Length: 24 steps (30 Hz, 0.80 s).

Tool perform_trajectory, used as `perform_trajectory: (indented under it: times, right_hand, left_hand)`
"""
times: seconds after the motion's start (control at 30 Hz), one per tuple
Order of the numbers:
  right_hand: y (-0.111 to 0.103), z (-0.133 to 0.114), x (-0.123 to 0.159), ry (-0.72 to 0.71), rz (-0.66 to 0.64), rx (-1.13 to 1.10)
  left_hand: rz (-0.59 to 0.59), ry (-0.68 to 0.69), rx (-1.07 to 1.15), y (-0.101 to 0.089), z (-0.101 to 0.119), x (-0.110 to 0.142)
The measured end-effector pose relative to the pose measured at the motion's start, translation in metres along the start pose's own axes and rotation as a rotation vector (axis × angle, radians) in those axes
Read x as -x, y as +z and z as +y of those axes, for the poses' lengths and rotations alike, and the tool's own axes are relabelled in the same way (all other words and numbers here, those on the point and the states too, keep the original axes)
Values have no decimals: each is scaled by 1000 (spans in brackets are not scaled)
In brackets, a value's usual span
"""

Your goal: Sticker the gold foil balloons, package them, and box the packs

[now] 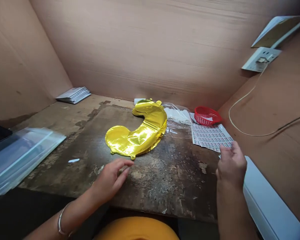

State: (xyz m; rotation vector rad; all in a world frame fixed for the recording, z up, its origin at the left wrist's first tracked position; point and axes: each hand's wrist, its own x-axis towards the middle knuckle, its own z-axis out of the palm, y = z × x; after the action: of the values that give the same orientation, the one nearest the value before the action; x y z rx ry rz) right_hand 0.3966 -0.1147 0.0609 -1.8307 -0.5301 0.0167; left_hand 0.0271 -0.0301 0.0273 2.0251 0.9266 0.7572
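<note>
Beyond left fingers [124, 171]: shiny gold foil [145, 131]. Near right fingers [230, 151]: sheet [210, 136] white, dark printed grid; basket [207, 116] red.

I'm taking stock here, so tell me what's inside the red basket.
A white slip, probably paper, lies inside the red basket. Whatever is under the slip is covered and cannot be seen.

Sheet print [211, 136] too small to read; left-side plastic sleeves [22, 156] cut off, blurred at one corner.

Sticker sheet [211, 136]: tiny rows of print, too small to read. No legible txt.
</note>
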Motion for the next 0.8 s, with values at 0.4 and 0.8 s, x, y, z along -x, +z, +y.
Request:
perform_trajectory:
  times: [0.4, 0.8]
  right_hand:
    - [164, -4, 40, 197, -480, 23]
    - [187, -8, 21, 295, -691, 1]
  left_hand:
    - [-284, -7, -583, -23, -23, -155]
    - [-511, -226, -586, -12, -10, -181]
